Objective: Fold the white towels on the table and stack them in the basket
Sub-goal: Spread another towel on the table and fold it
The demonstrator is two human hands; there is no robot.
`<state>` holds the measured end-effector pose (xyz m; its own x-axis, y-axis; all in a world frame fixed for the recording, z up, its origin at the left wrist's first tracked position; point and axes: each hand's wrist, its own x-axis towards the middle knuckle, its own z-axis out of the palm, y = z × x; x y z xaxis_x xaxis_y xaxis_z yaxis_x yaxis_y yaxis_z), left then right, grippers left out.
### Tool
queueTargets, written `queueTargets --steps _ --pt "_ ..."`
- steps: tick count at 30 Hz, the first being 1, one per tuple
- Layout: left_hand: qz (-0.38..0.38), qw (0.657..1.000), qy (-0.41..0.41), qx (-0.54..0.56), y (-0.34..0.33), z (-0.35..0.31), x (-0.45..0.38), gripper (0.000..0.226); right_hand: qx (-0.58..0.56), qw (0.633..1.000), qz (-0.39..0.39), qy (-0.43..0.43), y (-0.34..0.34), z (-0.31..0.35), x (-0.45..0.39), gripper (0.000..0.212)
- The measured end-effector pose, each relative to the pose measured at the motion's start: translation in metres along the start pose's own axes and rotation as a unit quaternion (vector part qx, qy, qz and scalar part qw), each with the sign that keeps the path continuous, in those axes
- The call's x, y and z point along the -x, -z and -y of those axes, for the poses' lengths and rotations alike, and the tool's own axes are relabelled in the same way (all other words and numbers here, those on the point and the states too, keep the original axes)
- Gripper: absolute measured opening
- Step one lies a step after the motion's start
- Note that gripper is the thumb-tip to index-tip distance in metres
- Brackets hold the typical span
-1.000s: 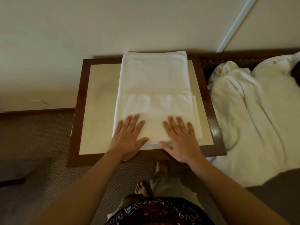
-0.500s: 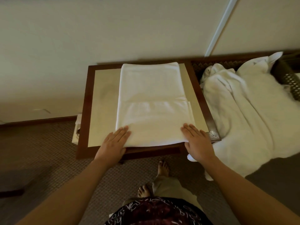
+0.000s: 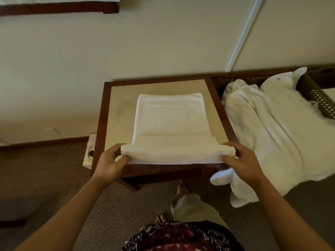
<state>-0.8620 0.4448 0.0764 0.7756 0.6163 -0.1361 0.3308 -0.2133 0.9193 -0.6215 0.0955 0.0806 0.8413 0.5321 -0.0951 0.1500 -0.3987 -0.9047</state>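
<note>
**Near edge lifted, fold runs toward twelve o'clock**

The person's left hand (image 3: 110, 163) and right hand (image 3: 242, 163) each pinch a near corner of the folded towel (image 3: 169, 122), thumbs under and fingers curled over the raised edge. The towel lies on the table (image 3: 119, 105), its long axis running six to twelve o'clock, so the rest of it stretches away from both grips toward twelve. Neither hand is nearer; they sit level at eight and four o'clock of the cloth. The coming fold likely carries this edge to the far one.

Count: one towel on the table, one loose heap of white towels (image 3: 272, 127) at three o'clock (separate pieces cannot be told), one woven basket (image 3: 320, 98) beyond it.
</note>
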Motion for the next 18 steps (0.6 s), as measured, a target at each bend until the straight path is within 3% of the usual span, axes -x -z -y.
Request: queueTargets --steps 3,6,13,18 --pt "-0.033 0.993 -0.001 0.109 -0.002 -0.022 -0.017 0.028 -0.045 0.999 -0.023 0.019 0.006 0.019 -0.014 0.033" --pt "-0.066 0.989 -0.004 0.132 -0.005 -0.035 -0.04 0.027 -0.052 0.997 -0.054 0.026 0.007 0.026 -0.044 0.031" --pt "-0.103 0.986 0.045 0.123 -0.014 -0.048 -0.135 0.016 -0.153 0.986 -0.061 -0.015 -0.002 0.029 -0.145 0.024" --pt "-0.116 0.985 0.096 0.079 -0.03 -0.042 -0.222 0.019 -0.138 0.986 -0.074 -0.054 -0.017 0.021 -0.228 0.021"
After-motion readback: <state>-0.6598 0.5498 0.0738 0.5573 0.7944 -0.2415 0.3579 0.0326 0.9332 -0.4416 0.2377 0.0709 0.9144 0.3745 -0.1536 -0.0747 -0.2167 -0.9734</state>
